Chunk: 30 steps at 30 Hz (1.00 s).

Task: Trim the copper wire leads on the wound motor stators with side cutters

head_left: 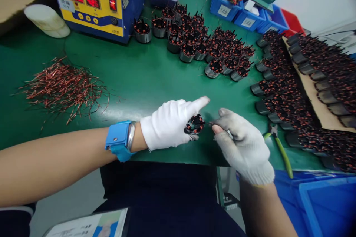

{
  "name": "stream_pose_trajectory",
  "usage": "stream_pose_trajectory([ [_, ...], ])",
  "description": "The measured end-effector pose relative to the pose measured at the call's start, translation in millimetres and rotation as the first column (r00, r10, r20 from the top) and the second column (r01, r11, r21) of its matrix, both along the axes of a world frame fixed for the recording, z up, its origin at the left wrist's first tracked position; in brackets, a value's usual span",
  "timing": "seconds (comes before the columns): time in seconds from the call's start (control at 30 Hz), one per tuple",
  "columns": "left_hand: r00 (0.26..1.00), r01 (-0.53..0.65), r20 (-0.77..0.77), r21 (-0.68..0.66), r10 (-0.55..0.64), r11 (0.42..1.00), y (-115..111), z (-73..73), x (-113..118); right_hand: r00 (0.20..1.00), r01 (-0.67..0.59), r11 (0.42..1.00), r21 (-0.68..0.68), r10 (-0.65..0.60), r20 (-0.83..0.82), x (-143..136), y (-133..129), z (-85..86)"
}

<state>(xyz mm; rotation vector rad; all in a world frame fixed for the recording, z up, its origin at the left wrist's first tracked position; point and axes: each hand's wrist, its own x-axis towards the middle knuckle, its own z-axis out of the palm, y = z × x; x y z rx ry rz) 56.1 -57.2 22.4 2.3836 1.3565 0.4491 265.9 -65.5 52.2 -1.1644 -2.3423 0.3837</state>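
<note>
Far left on our green bench [139, 77] there's a messy heap of copper wire offcuts [62, 87], with the yellow-and-blue CM558 machine [96, 2] behind it. Our left hand [169, 124], gloved, blue wrist strap [118, 140] on, is clamped round a small wound stator [194, 124], index finger sticking out straight. Just right of it, our right hand [244, 148] pinches something thin at the stator's edge, can't tell what. Green-handled cutters [280, 150] lie beside that hand, and rows of stators [289, 92] fill the right side.
</note>
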Motion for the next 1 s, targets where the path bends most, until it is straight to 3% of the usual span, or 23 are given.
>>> stream_pose_trajectory([
  [0.1,1.000,0.002,-0.012,0.050,-0.002,0.999,0.0,0.4,1.1,0.978,-0.202,0.972,0.123,0.195,0.068,-15.6,6.8,15.8],
  [0.2,0.999,0.013,-0.031,0.100,-0.010,0.995,0.6,1.6,1.4,0.941,-0.339,0.935,0.105,0.337,0.040,-13.7,4.1,15.1],
  [0.23,0.999,0.020,-0.041,0.109,-0.016,0.994,0.9,1.8,1.3,0.947,-0.319,0.944,0.080,0.322,-0.015,-7.7,1.1,10.2],
  [0.3,0.998,0.035,-0.058,0.114,-0.029,0.993,1.8,1.9,1.1,0.978,-0.159,0.987,0.025,0.160,-0.134,8.3,-6.9,-4.0],
  [0.37,0.997,0.046,-0.069,0.114,-0.038,0.992,2.2,1.2,1.1,0.991,0.049,0.999,0.007,-0.048,-0.126,21.1,-15.1,-18.5],
  [0.4,0.997,0.047,-0.071,0.122,-0.038,0.991,2.1,0.6,1.2,0.992,0.096,0.995,0.027,-0.093,-0.089,23.7,-18.7,-23.8],
  [0.57,0.997,0.046,-0.075,0.271,-0.026,0.961,-1.5,-2.3,1.1,0.997,-0.078,0.981,0.180,0.077,0.010,4.9,-27.1,-24.2],
  [0.73,0.994,0.090,-0.091,0.413,-0.057,0.906,-4.2,-2.4,-0.4,0.999,-0.048,0.962,0.268,0.044,0.020,-1.0,-28.9,-18.2],
  [1.0,0.989,0.124,-0.126,0.481,-0.072,0.868,-7.4,-1.4,2.6,0.998,-0.070,0.954,0.292,0.069,0.016,-2.4,-30.6,-14.1],
])
